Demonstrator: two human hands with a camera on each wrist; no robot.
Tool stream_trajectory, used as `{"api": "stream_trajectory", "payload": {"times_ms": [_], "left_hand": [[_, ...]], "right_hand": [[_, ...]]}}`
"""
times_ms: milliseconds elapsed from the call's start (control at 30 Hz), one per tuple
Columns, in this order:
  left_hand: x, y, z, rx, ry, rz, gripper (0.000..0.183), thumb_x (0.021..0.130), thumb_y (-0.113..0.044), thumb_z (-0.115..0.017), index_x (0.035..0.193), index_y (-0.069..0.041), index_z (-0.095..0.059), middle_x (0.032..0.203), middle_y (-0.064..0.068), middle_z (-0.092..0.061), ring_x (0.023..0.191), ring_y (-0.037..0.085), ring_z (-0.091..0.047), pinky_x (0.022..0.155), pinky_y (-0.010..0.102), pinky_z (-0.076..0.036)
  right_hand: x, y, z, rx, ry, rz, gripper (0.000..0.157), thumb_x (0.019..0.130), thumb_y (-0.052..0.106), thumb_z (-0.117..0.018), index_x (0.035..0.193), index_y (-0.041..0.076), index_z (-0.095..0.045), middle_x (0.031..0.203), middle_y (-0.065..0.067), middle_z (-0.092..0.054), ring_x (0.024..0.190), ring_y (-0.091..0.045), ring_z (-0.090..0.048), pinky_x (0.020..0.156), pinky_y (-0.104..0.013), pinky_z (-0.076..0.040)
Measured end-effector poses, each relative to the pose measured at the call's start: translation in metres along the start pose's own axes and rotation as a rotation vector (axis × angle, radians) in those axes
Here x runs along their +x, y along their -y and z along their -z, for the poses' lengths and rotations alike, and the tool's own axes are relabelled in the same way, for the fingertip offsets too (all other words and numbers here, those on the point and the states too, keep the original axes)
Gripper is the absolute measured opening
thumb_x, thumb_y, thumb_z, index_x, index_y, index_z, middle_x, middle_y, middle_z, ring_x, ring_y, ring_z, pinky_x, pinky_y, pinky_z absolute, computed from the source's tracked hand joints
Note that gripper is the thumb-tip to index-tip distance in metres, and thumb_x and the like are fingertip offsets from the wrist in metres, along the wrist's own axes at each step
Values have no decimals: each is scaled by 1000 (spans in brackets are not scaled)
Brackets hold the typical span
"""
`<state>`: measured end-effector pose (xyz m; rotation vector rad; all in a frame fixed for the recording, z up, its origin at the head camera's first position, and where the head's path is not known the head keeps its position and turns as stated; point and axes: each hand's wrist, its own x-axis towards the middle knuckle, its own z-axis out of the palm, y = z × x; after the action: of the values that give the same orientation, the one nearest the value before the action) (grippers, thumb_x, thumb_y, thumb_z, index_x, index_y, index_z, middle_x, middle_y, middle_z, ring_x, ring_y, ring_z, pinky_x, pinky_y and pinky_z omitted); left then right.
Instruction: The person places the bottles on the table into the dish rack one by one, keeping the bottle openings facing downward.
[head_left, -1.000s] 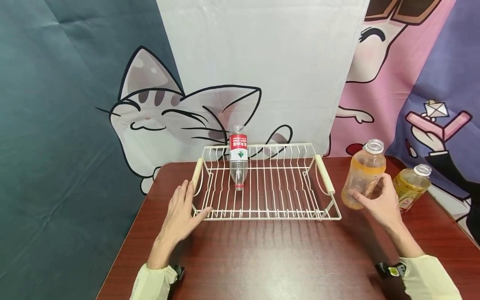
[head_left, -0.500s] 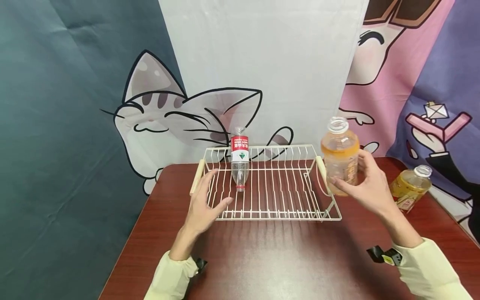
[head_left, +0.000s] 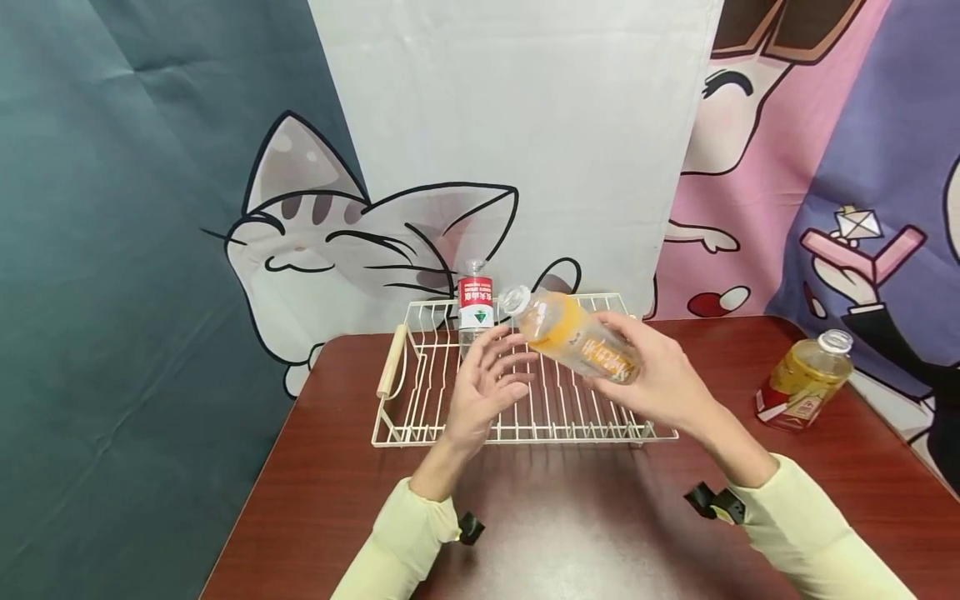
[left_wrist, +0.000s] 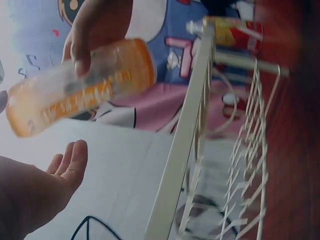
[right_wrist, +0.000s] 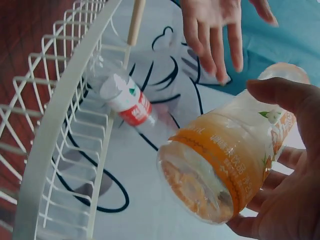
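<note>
Our right grip (head_left: 662, 372) clasps an orange bottle (head_left: 576, 336); our left grip (head_left: 482, 390) is apart. Our rack (head_left: 392, 360) bears a red-labelled bottle (head_left: 476, 302), our bench (head_left: 577, 525) a yellow bottle (head_left: 804, 380).

My right hand (right_wrist: 302, 185) grips orange-banded bottle (right_wrist: 220, 155), thumb on one side, fingers curled round other; base slants toward camera. My left hand (right_wrist: 215, 30) above in view, fingers extended, holding nothing. Pale wire rack (right_wrist: 37, 175) along left, wooden handle (right_wrist: 135, 22) at top. Clear bottle (right_wrist: 127, 102), red-and-white label, near rack wires. Behind: cloth backdrop (right_wrist: 160, 205), black line drawing.
</note>
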<state>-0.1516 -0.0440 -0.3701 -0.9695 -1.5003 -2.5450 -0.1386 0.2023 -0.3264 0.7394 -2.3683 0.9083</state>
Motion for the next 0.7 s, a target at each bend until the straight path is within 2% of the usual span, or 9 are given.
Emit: {"api": "stream_trajectory", "payload": {"times_ms": [133,333,567,700], "left_hand": [[2,8,-9,-123,-53,-21,75,76,-18,-85,137,-3,-43,129,7,-57,112,21,-59,93,37,-51],[2,11,-11,-168,-120,-43,65,75,-14,-86,131,-10,-54,131,5,-59,120,18,-56,101,33,-45],[1,13,-8,-192,-99,-15,66,77,-12,-84,134,-12,-51,130,5,-58,118,16,-56,99,29,-46],[0,14,-6,-203,-91,-18,64,79,-11,-82,135,-12,-51,130,6,-57,117,16,-56,98,29,-46]], "right_hand": [[2,4,-8,-63,50,36,75,64,14,-89,132,7,-58,115,-8,-66,92,-21,-62,73,-43,-52],[4,8,-15,-166,74,104,76,61,18,-90,130,8,-61,110,-10,-67,96,-25,-62,81,-49,-47],[5,9,-18,-217,107,99,77,61,18,-90,131,9,-60,112,-12,-65,100,-31,-62,88,-57,-44],[5,9,-19,-220,109,110,77,61,20,-89,132,9,-59,113,-12,-65,101,-30,-61,86,-55,-46]]}}
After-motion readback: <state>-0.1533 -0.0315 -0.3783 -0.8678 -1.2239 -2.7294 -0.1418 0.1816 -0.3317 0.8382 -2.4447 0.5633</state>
